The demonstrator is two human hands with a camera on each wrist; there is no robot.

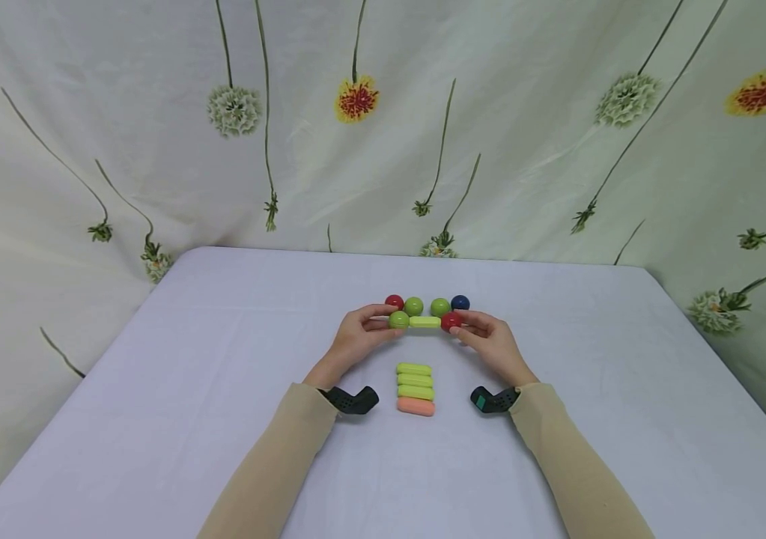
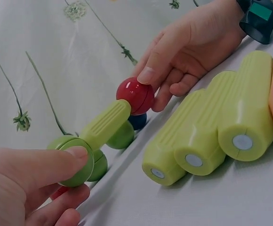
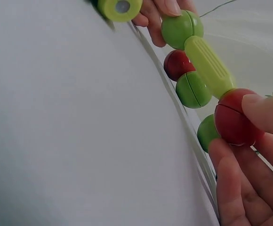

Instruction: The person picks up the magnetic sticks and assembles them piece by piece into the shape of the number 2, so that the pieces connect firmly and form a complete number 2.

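Observation:
My left hand (image 1: 358, 335) pinches a green ball (image 2: 73, 162) between thumb and fingers. A red ball (image 3: 237, 117) is held by my right hand (image 1: 493, 344), its thumb on one side and fingers on the other. Between the two balls a ridged yellow-green rod (image 1: 425, 322) reaches from one to the other, its ends touching both. In the wrist views this rod and its balls appear lifted off the table. Behind them sit a second red ball (image 1: 394, 301), two more green balls, one at the left (image 1: 413, 305) and one at the right (image 1: 439, 307), and a blue ball (image 1: 460, 302).
Nearer the body, three yellow-green rods (image 1: 415, 380) and an orange rod (image 1: 415, 406) lie side by side. Round grey discs (image 2: 242, 141) show in the yellow-green rods' ends. A pale cloth covers the table (image 1: 153, 419), and a flowered curtain (image 1: 511, 150) hangs behind its far edge.

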